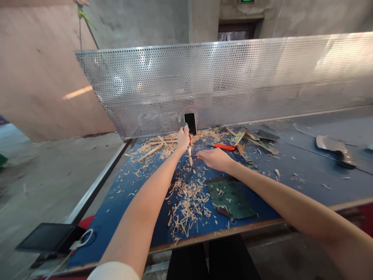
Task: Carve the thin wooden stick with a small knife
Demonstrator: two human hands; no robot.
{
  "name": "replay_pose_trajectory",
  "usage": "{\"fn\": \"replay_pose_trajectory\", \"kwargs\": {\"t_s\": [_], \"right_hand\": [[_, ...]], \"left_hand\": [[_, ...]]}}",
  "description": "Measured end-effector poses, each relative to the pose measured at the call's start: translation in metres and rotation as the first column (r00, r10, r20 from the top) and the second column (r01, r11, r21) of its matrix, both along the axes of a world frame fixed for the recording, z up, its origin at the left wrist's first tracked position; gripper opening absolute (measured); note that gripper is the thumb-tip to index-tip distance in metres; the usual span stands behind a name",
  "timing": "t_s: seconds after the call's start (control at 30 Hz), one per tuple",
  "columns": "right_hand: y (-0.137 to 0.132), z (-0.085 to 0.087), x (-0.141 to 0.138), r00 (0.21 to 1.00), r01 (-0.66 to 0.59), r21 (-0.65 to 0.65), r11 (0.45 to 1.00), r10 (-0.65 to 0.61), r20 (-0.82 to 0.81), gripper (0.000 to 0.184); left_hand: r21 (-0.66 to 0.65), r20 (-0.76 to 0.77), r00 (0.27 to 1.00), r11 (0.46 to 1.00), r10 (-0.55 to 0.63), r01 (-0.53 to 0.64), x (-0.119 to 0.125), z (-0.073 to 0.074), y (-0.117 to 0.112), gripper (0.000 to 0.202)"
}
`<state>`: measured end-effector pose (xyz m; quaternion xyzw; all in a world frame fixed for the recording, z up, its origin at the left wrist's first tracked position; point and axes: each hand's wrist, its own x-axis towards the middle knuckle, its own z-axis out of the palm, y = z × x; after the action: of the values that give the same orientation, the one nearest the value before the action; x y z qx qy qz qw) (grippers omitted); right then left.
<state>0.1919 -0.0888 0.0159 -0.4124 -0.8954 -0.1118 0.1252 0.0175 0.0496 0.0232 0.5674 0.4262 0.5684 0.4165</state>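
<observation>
My left hand [183, 138] is closed around a pale wooden stick [190, 159], whose lower end points down toward the blue table. A bluish-grey part shows above my fist; I cannot tell what it is. My right hand [215, 158] pinches a small dark knife [192, 156], and its thin blade lies across the stick's lower part. Its handle is hidden in my fingers. Curled wood shavings [189, 206] are heaped on the table below both hands. Just beyond my right hand lies an orange-handled tool [223, 147].
A phone [190, 123] leans against the perforated metal screen [221, 77]. Loose wooden strips [151, 151] lie left. Worn sandpaper pieces [259, 142] are piled right, with a green sheet [230, 198] nearer me. A broad-bladed cleaver [335, 149] rests far right. A black tablet [48, 237] is at lower left.
</observation>
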Motion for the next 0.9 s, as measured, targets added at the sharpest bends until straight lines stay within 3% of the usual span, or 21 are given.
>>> {"fn": "replay_pose_trajectory", "kwargs": {"t_s": [0.13,0.37,0.6,0.73,0.9], "right_hand": [[0.008,0.001,-0.002,0.999,0.034,-0.010,0.999,-0.034,0.000,0.035],[0.000,0.004,-0.012,0.996,0.075,-0.159,0.985,-0.081,-0.034,0.034],[-0.016,0.005,-0.012,0.996,-0.064,-0.145,0.987,0.073,0.057,0.026],[-0.014,0.012,-0.008,0.997,-0.064,-0.090,0.994,0.060,-0.041,0.031],[-0.010,0.013,0.006,0.981,-0.092,-0.146,0.985,0.065,-0.184,0.031]], "left_hand": [[0.022,-0.020,1.000,1.000,-0.019,0.019,0.001,-0.001,0.001,0.044],[0.033,-0.011,0.999,0.999,-0.036,0.036,0.000,0.001,-0.003,0.045],[0.037,-0.001,1.000,0.999,-0.011,0.011,-0.001,0.001,-0.002,0.042],[0.018,0.014,1.000,1.000,-0.018,0.018,-0.001,0.003,-0.005,0.041],[-0.070,0.149,0.987,0.995,-0.058,0.069,-0.006,-0.001,-0.006,0.049]]}}
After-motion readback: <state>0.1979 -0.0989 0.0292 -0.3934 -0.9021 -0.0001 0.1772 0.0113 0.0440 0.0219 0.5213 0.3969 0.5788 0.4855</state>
